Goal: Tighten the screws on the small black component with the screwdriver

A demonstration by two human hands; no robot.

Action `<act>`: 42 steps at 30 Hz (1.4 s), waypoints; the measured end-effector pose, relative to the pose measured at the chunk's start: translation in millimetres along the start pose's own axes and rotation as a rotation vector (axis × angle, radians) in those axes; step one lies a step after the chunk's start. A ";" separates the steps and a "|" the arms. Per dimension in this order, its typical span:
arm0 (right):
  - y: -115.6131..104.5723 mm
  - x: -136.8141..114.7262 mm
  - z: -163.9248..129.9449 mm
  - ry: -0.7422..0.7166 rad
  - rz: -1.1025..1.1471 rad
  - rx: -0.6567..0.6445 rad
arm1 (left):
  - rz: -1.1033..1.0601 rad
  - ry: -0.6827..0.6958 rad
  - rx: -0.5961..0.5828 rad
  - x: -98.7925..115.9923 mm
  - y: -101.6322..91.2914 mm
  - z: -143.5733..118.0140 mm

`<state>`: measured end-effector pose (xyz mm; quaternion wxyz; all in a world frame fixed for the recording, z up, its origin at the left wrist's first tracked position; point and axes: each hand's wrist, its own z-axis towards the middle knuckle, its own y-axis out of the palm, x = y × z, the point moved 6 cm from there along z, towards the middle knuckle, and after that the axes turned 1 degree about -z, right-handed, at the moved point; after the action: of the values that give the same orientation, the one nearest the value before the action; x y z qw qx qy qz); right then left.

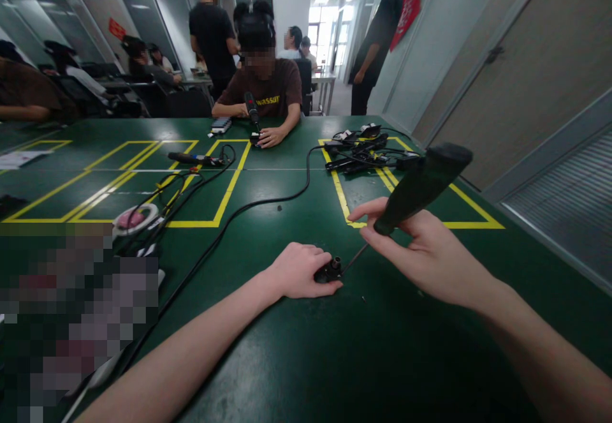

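Observation:
My left hand (303,271) rests on the green table, its fingers closed round a small black part (327,271). A short round stub stands up from that part; the rest of it is under my fingers. In my right hand (425,251) is a screwdriver (421,184) with a thick black handle, gripped near the shaft end by the thumb and fingers. Its thin shaft slants down to the left, and the tip meets or lies very close to the right side of the black part. A tiny dark piece (363,298), perhaps a screw, lies on the table just right of my left hand.
A black cable (268,201) crosses the green table (306,359) to a heap of black cabled devices (358,155) at back right. At left lie a tape roll (155,211) and a dark wired tool (196,158). Opposite sits a person (268,81) handling a power tool (251,107).

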<state>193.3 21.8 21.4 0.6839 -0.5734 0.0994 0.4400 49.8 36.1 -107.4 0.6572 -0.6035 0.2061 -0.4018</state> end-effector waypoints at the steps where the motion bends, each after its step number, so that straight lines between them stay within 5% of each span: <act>1: -1.5 -0.1 0.1 -0.001 -0.001 0.011 | -0.001 0.000 0.001 0.2 0.0 0.0; 7: -10.7 -1.4 -0.3 0.012 0.012 0.058 | -0.004 0.006 0.011 -0.6 1.3 0.9; 17: 7.0 33.2 -5.1 0.141 0.177 -0.082 | -0.001 -0.065 0.040 -3.7 -5.0 1.1; 22: 4.4 59.1 -22.2 0.219 0.341 0.051 | 0.001 -0.094 0.094 -6.3 -6.1 1.8; 26: 6.4 91.9 -36.6 0.343 0.596 0.189 | -0.058 -0.134 0.270 -12.7 -15.3 -5.6; 30: 15.5 116.2 -44.6 0.389 0.762 0.303 | -0.062 0.116 0.468 2.1 -24.9 -15.6; 34: 29.3 123.9 -45.0 0.408 0.899 0.339 | 0.024 0.344 0.488 22.8 -21.5 -18.0; 42: 43.3 127.8 -45.3 0.465 1.065 0.307 | 0.090 0.383 0.577 25.0 -26.0 -18.6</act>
<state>254.8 42.7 -105.3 0.4045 -0.4206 0.5826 0.5657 43.3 6.3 -80.5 0.7671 -0.2968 0.2299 -0.5202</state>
